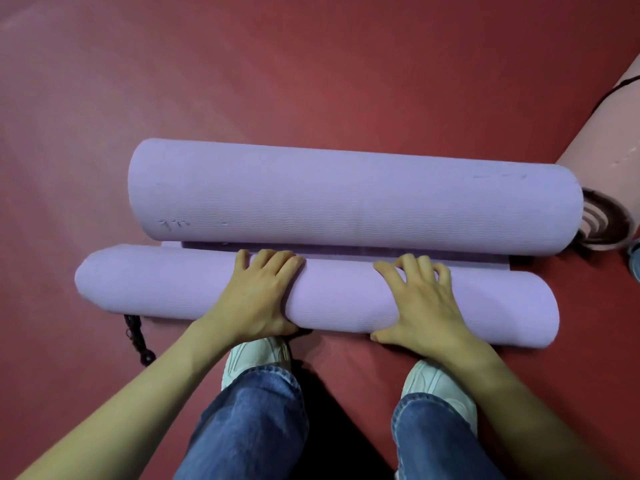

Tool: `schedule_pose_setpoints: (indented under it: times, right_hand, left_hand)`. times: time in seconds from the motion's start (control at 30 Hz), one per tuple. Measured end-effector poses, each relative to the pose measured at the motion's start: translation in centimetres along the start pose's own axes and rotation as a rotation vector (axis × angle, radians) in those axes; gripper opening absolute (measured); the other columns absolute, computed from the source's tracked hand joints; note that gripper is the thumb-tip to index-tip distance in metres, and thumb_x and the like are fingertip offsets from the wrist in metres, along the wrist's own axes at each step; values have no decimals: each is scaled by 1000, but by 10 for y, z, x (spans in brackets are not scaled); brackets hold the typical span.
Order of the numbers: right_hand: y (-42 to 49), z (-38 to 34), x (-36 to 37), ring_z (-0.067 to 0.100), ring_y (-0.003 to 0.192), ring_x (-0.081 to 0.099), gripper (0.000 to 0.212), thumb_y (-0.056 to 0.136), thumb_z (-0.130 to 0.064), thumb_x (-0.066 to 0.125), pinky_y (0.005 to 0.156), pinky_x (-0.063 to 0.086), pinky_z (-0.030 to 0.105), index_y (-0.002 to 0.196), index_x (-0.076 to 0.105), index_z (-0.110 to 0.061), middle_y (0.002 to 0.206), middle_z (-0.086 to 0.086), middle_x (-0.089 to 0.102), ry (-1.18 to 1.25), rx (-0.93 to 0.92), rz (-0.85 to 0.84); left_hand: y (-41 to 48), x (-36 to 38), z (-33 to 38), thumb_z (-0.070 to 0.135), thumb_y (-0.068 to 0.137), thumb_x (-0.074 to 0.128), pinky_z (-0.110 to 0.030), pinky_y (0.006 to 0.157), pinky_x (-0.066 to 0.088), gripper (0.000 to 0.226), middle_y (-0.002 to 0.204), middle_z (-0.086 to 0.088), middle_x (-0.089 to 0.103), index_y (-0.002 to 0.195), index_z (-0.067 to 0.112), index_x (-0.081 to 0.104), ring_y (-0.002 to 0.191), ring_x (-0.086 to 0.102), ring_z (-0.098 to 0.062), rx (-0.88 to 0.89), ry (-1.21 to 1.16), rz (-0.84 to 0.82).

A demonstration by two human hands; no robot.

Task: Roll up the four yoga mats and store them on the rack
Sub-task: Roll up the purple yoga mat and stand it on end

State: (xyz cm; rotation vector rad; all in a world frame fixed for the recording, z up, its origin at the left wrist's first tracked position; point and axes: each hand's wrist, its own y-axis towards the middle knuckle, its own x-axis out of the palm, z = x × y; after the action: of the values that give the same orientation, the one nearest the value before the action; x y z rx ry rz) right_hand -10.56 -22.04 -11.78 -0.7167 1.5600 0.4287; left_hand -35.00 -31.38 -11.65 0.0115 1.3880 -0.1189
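A lilac yoga mat lies across the red floor in front of me. Its near end forms a thinner roll (pixel 339 299), and its far end forms a thicker roll (pixel 346 202). A narrow flat strip (pixel 467 259) joins the two. My left hand (pixel 256 299) grips the near roll left of centre, fingers curved over the top and thumb on the near side. My right hand (pixel 422 303) grips it right of centre in the same way.
A rolled pink mat (pixel 602 143) with a black strap lies at the right, its spiral end touching the far lilac roll. A black cord (pixel 136 337) sticks out from under the near roll's left part. My white shoes stand just behind the roll. Red floor (pixel 242 81) stretches beyond.
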Motion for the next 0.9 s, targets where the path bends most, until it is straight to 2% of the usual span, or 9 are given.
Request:
schedule_pose_setpoints:
  times: [0.1, 0.2, 0.4, 0.53, 0.6, 0.67, 0.77, 0.83, 0.9]
  right_hand:
    - [6, 3, -9, 26, 102, 44, 108, 37, -73, 70, 93, 34, 45, 130, 47, -23, 112, 2, 46, -6, -28, -142]
    - [25, 6, -24, 19, 117, 34, 104, 51, -91, 36, 102, 25, 37, 136, 37, -31, 125, -5, 41, 151, 16, -275]
    - [67, 6, -23, 19, 117, 51, 63, 87, -73, 19, 92, 37, 37, 120, 57, -36, 125, -9, 59, 189, 97, -285]
    - [80, 9, -24, 21, 117, 52, 61, 89, -72, 21, 85, 35, 36, 120, 59, -36, 125, -9, 60, 249, 167, -317]
    - [84, 9, -22, 21, 124, 46, 59, 92, -66, 27, 94, 34, 37, 131, 52, -30, 135, -6, 54, 235, 149, -223]
    - [86, 10, -18, 18, 142, 22, 66, 94, -59, 31, 113, 15, 39, 148, 28, -21, 155, -2, 28, 185, 91, -105]
    - [89, 11, -19, 17, 144, -20, 82, 93, -57, 34, 112, -16, 47, 149, -16, -22, 156, -5, -21, 187, 114, 37]
    - [91, 12, -19, 18, 145, -18, 76, 95, -56, 32, 113, -13, 49, 150, -11, -26, 158, -4, -19, 213, 161, -8]
    - [93, 9, -17, 18, 147, -5, 62, 98, -52, 28, 114, -7, 48, 152, 13, -25, 160, -3, 5, 158, 150, -65]
  left_hand:
    - [5, -3, -4, 76, 40, 56, -48, 83, 44, 101, 116, 1, 62, 121, 16, 50, 99, 59, -25, -20, -12, -68]
    - [16, -8, -12, 78, 38, 56, -42, 91, 40, 106, 117, 4, 60, 124, 18, 45, 106, 55, -21, -47, -37, -187]
    - [48, -25, -29, 79, 32, 66, -29, 88, 34, 106, 116, 6, 55, 121, 24, 48, 109, 50, -18, -104, -274, -346]
    - [53, -22, -40, 85, 36, 60, -30, 92, 37, 108, 109, 6, 44, 125, 23, 57, 104, 41, -16, -31, -331, -242]
    - [51, -19, -43, 89, 39, 56, -30, 90, 38, 109, 105, 6, 45, 126, 23, 59, 99, 42, -16, -10, -325, -178]
    - [49, -18, -45, 93, 42, 50, -34, 92, 40, 109, 108, 5, 53, 125, 23, 58, 100, 48, -18, -34, -349, -127]
    - [45, -16, -47, 92, 49, 50, -41, 100, 37, 102, 121, 2, 55, 124, 24, 58, 113, 49, -20, -70, -383, -32]
    - [44, -13, -45, 93, 51, 47, -38, 94, 31, 95, 120, 1, 55, 116, 25, 64, 113, 44, -19, -169, -359, 120]
    - [47, -11, -40, 87, 49, 51, -32, 88, 21, 85, 114, -2, 54, 104, 24, 68, 111, 39, -21, -360, -356, 257]
